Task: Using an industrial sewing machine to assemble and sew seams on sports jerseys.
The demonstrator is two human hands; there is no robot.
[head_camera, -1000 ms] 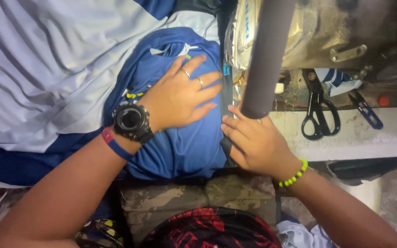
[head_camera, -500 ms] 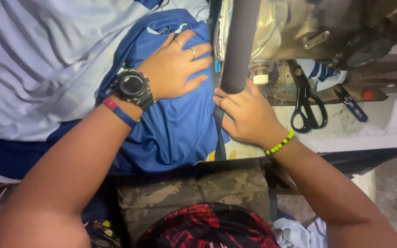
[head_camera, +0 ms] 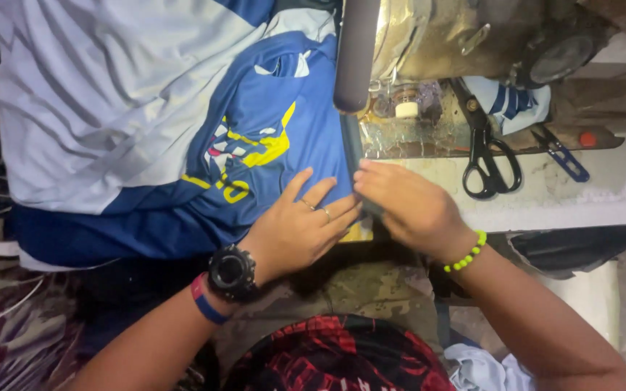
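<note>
Fabric work at a sewing machine [head_camera: 443, 36] is under way, and by the look of it the seam is only partly run. The blue jersey [head_camera: 269, 145] lies spread over the worktop [head_camera: 545, 195], its blue panel with yellow markings at the middle and its white and grey part bunched toward ten o'clock. Its right edge runs up under the machine's dark arm [head_camera: 356, 54] at twelve o'clock, near where the needle would sit, though the needle itself is hidden.

The left hand [head_camera: 298, 232] lies flat on the blue cloth, fingers [head_camera: 311, 190] spread and extended, pressing rather than gripping. A black watch [head_camera: 232, 273] and a red-and-blue band sit on that wrist. The right hand [head_camera: 411, 206] rests just beside it at three o'clock, fingers curled down over the jersey's dark edge strip [head_camera: 353, 156]; whether it pinches the strip or only steadies it I cannot tell. A green bead bracelet [head_camera: 466, 255] circles that wrist.

Black scissors [head_camera: 488, 156] lie well apart at two o'clock, untouched, with a blue-handled tool [head_camera: 561, 156] beyond them.

Judging from the length of edge between the hands and the machine, a fair stretch is left to feed, and trimming is not yet done.
</note>
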